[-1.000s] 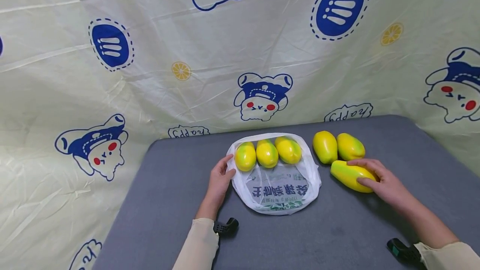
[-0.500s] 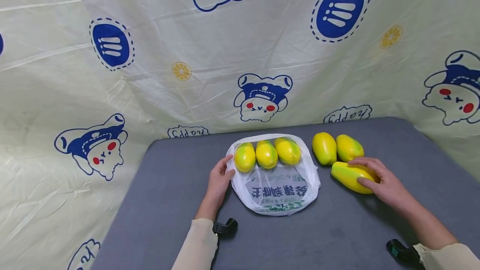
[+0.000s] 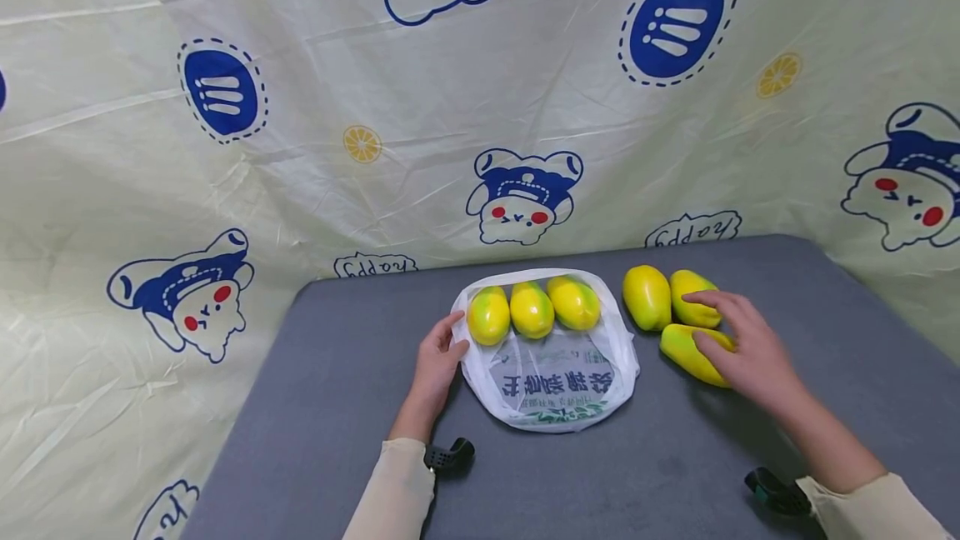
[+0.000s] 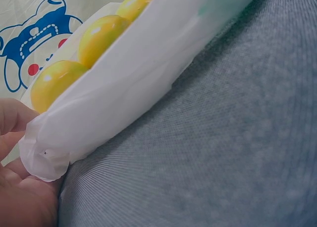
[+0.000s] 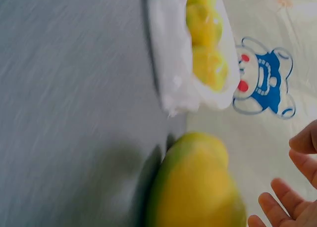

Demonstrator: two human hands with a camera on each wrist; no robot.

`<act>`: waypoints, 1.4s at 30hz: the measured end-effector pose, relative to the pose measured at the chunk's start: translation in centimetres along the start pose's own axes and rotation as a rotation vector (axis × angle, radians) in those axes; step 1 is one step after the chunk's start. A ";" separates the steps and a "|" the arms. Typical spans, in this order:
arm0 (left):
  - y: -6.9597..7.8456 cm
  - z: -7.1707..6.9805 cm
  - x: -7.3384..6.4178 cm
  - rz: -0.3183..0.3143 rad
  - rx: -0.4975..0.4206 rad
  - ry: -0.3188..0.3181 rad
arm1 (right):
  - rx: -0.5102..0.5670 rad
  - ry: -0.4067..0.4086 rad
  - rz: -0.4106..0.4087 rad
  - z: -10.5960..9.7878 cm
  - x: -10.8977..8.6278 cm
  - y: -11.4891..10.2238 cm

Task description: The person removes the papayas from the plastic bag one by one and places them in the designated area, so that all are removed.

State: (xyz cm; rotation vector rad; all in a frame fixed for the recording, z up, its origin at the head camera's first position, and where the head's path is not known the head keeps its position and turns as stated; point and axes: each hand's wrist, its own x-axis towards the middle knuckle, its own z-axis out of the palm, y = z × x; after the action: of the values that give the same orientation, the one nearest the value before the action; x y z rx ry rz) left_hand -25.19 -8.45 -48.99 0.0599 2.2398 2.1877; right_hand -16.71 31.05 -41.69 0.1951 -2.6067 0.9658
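Note:
A white plastic bag with a rolled-down rim lies open on the table, with three yellow-green papayas in a row along its far side. My left hand pinches the bag's left rim, fingers and thumb on either side of the plastic in the left wrist view. Right of the bag are three more: a papaya at the back, another papaya beside it, and a long papaya in front. Over these last two hovers my right hand, fingers spread, holding nothing; the right wrist view shows its fingertips apart from a papaya.
The dark grey table runs up to a pale hanging cloth printed with cartoon figures, close behind the bag and fruit. Black wrist straps sit below both hands.
My right hand has lifted off the front papaya, its fingers moving up and left over it. The left hand stays at the bag's rim; the papayas lie where they were.

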 end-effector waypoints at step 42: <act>-0.2 -0.1 0.2 0.010 0.007 -0.006 | 0.449 -0.177 0.292 10.2 3.5 -2.5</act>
State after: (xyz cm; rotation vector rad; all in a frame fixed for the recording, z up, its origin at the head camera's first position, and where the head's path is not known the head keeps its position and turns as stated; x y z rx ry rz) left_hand -25.38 -8.53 -49.21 0.0777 2.2493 2.1810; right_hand -22.18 22.47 -46.04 0.0070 -2.5803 1.7049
